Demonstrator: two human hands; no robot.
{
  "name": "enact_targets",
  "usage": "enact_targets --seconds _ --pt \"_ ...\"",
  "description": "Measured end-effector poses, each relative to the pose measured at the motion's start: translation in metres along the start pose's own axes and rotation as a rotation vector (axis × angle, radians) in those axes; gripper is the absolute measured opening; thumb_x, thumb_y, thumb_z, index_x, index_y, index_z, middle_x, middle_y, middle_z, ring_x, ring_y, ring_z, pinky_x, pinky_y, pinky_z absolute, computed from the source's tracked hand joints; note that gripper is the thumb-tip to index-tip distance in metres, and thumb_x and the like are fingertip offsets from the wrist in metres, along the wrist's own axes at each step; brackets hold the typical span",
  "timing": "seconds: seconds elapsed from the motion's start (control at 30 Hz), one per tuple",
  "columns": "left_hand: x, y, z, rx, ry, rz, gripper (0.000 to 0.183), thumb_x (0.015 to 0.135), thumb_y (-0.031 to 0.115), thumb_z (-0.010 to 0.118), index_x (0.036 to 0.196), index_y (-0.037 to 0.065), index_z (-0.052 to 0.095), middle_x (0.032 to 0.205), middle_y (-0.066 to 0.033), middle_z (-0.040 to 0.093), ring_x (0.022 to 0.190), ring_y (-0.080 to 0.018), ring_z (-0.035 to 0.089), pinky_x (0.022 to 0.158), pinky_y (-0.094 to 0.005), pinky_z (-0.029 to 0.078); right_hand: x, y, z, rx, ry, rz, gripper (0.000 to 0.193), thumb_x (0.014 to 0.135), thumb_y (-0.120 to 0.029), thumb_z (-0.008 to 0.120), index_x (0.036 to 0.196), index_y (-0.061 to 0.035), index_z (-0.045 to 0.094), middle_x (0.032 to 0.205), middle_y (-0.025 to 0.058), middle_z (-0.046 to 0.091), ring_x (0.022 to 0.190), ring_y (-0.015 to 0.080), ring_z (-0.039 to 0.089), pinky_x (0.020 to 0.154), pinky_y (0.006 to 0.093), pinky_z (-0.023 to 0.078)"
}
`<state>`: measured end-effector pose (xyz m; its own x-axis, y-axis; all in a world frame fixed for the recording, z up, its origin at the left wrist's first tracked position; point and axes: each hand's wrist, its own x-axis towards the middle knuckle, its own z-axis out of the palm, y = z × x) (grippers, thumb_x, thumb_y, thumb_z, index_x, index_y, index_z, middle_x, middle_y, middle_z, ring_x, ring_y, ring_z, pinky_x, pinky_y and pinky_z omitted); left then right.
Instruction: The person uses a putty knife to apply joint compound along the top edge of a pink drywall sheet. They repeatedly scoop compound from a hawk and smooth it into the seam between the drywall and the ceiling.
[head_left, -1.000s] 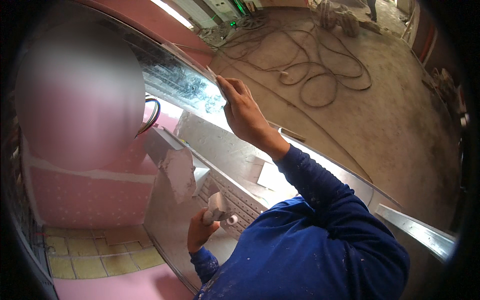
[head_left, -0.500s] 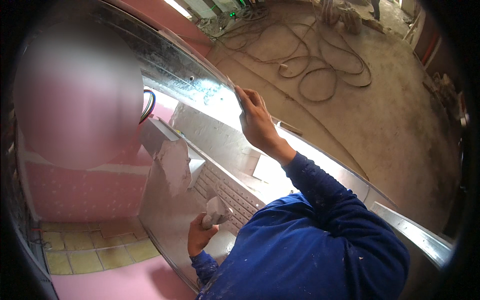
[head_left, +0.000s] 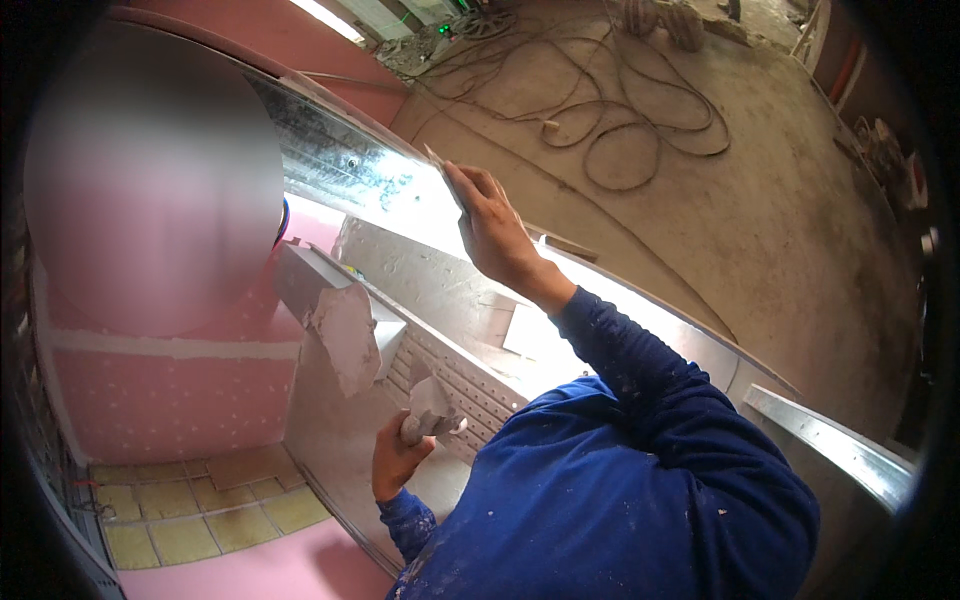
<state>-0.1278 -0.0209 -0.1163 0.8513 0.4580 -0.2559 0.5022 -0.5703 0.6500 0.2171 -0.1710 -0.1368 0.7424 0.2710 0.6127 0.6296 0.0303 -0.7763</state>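
Note:
My left hand (head_left: 395, 462), low and left of my body, is closed around the handle of a putty knife (head_left: 430, 398) smeared with pale plaster. Higher up, my right hand (head_left: 498, 235) reaches across to the upper edge of a shiny metal channel (head_left: 320, 145). Its fingers are closed on a thin, flat grey blade (head_left: 455, 185) at that edge; its kind is hard to make out. A lump of pale plaster (head_left: 345, 340) sits beyond the left hand, and what it rests on is hidden.
A perforated metal step (head_left: 450, 370) lies beside the putty knife. Pink boards with filled joints (head_left: 180, 400) form the left side, above yellowish tiles (head_left: 230, 520). Looped cable (head_left: 640, 150) spreads over the dusty floor (head_left: 780, 250). A metal strip (head_left: 830, 445) juts out at right.
The whole view has shifted a little, and my right hand with the thin blade appears slightly farther left. The left hand keeps its hold on the putty knife almost in place.

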Motion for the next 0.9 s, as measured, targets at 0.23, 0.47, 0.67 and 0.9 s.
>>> enact_targets --seconds 0.23,0.47,0.67,0.9 --pt "-0.017 0.000 0.007 -0.032 0.037 -0.113 0.053 0.071 0.028 0.080 0.110 -0.004 0.065 0.091 -0.0184 0.072 0.081 -0.0238 0.068 0.076 -0.0378 0.054 -0.021 -0.010 0.002 0.049 -0.136 0.036 0.065 0.086 0.013 0.049 0.149 -0.0019 0.042 0.140 0.0227 0.048 0.129 0.0390 0.049 0.109 0.0447 0.045" --pt "-0.031 0.003 0.005 -0.093 0.038 -0.166 0.047 0.073 0.025 0.080 0.109 -0.003 0.066 0.090 -0.0181 0.071 0.081 -0.0204 0.066 0.077 -0.0366 0.054 -0.023 0.025 0.016 -0.079 -0.058 0.092 0.071 0.087 0.012 0.052 0.154 -0.0053 0.036 0.136 0.0223 0.046 0.123 0.0396 0.050 0.106 0.0466 0.047" --pt "-0.029 -0.003 0.007 -0.014 0.019 -0.179 0.050 0.074 0.025 0.081 0.112 -0.004 0.066 0.092 -0.0152 0.072 0.086 -0.0194 0.067 0.079 -0.0364 0.053 -0.038 0.021 0.034 -0.062 -0.052 0.075 0.074 0.084 0.010 0.056 0.153 -0.0062 0.035 0.136 0.0226 0.044 0.125 0.0427 0.045 0.107 0.0491 0.045" --pt "-0.005 0.000 0.000 -0.029 -0.049 -0.010 0.061 0.075 0.038 0.082 0.114 -0.006 0.065 0.094 -0.0191 0.072 0.087 -0.0235 0.069 0.080 -0.0381 0.054 -0.029 0.024 0.006 0.003 0.006 0.048 0.067 0.084 0.015 0.049 0.148 -0.0016 0.040 0.136 0.0224 0.049 0.126 0.0401 0.050 0.106 0.0447 0.046"
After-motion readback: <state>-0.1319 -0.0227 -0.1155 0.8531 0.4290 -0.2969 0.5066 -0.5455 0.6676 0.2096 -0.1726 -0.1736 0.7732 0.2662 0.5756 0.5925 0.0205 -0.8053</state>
